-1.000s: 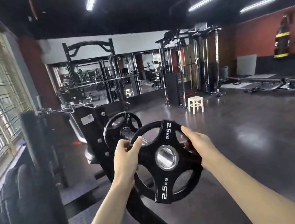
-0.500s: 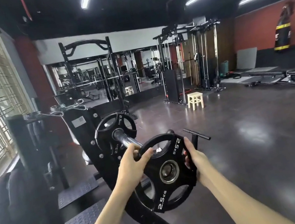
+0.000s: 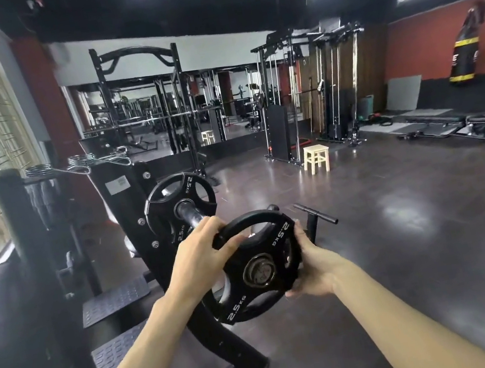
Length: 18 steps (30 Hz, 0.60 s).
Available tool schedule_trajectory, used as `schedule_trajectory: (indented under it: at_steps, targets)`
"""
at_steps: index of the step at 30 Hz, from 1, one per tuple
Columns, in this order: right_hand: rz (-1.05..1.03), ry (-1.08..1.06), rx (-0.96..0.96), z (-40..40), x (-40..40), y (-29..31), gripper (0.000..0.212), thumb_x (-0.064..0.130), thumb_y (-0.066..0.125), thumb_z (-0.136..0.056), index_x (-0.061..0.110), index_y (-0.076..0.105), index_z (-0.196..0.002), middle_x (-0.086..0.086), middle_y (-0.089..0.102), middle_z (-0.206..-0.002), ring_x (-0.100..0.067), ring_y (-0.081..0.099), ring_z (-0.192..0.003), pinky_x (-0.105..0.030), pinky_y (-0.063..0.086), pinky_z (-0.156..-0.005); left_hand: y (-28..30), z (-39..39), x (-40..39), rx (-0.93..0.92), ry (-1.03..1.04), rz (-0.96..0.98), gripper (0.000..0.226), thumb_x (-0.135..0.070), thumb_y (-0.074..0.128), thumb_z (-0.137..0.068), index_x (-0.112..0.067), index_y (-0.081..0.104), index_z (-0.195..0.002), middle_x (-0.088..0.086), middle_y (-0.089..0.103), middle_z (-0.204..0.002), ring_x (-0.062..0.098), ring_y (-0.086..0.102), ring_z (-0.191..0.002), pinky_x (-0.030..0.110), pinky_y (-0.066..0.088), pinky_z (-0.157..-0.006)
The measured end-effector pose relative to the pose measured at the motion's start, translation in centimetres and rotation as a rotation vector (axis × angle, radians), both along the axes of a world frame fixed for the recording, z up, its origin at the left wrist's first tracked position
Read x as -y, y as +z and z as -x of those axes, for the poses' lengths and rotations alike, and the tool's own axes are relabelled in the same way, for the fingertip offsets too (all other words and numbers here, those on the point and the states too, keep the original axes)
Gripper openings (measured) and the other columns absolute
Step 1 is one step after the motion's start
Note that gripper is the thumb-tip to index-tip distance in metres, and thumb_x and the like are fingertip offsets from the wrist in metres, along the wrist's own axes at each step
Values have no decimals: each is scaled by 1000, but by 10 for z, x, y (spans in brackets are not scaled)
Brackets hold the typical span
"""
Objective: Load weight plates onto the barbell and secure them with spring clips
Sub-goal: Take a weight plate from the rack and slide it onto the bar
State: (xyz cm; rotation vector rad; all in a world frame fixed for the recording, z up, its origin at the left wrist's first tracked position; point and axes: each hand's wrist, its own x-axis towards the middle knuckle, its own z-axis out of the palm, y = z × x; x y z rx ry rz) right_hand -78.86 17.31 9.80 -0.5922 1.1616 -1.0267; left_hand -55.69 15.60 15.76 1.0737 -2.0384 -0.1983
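Observation:
I hold a black 2.5 kg weight plate (image 3: 257,265) in both hands, just in front of the end of the barbell sleeve (image 3: 191,215). My left hand (image 3: 201,252) grips its upper left rim, the thumb through a cut-out. My right hand (image 3: 312,264) cups the right and lower edge. The sleeve's tip is hidden behind my left hand and the plate. A second 2.5 kg plate (image 3: 181,206) sits further up the sleeve against the rack upright (image 3: 139,221). Two spring clips (image 3: 82,162) lie on top of the rack.
The rack's black foot (image 3: 231,348) runs across the floor under the plate. A short T-shaped peg (image 3: 314,221) stands to the right. More plates (image 3: 1,310) are stored at the left by the window. A wooden stool (image 3: 316,158) and cable machines stand further back.
The plate has come lower and nearer the sleeve's end, tilting so its face looks up toward me. The view has dipped, showing more of the loaded plate and sleeve.

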Motion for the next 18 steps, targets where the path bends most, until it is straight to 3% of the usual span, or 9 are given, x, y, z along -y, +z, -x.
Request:
schedule_trajectory:
  at_steps: [2, 4, 7, 10, 12, 16, 18]
  targets:
    - [11, -9, -20, -3, 10, 10, 92, 89, 43, -75, 10, 71, -114, -18, 76, -107, -33, 69, -105, -48, 49, -100, 0, -7, 8, 29, 36, -27, 35, -64, 56, -87, -30, 56, -95, -13, 59, -92, 8, 62, -81, 38, 55, -71]
    - [14, 10, -61, -7, 20, 21, 101, 94, 44, -69, 12, 73, -121, -20, 72, -120, -37, 61, -121, -53, 40, -111, -1, -14, 12, 89, 111, -32, 33, -66, 53, -89, -34, 51, -94, -14, 59, -92, 9, 61, -81, 38, 53, -72]
    - [-14, 91, -185, -13, 40, 38, 112, 96, 45, -62, 10, 69, -129, -20, 73, -117, -38, 63, -116, -55, 48, -96, -6, -23, 19, 77, 192, -68, 23, -62, 52, -92, -41, 43, -96, -15, 58, -94, 10, 57, -83, 33, 45, -69]
    - [-2, 141, -202, -21, 56, 54, 120, 88, 58, -51, 9, 59, -141, -17, 68, -130, -35, 64, -118, -50, 50, -88, -13, -27, 30, 48, 237, -100, 27, -57, 54, -94, -33, 54, -107, -11, 54, -99, 13, 55, -93, 31, 43, -73]
    - [38, 140, -210, -20, 69, 58, 113, 83, 65, -54, 10, 61, -140, -16, 69, -129, -34, 65, -118, -49, 49, -96, -12, -30, 39, 56, 245, -168, 34, -56, 56, -93, -30, 60, -115, -10, 53, -112, 17, 52, -109, 32, 45, -83]
    - [143, 85, -220, -23, 84, 55, 74, 72, 63, -77, 11, 69, -118, -11, 79, -93, -31, 70, -102, -49, 49, -98, -10, -38, 52, 125, 312, -151, 46, -60, 58, -90, -30, 63, -125, -10, 50, -132, 19, 45, -121, 36, 45, -94]
    - [220, 35, -244, -32, 91, 58, 71, 65, 70, -78, 10, 67, -123, -11, 79, -101, -30, 73, -102, -47, 52, -99, -13, -43, 62, 144, 347, -138, 50, -62, 60, -88, -28, 63, -126, -8, 50, -135, 21, 46, -122, 39, 46, -96]
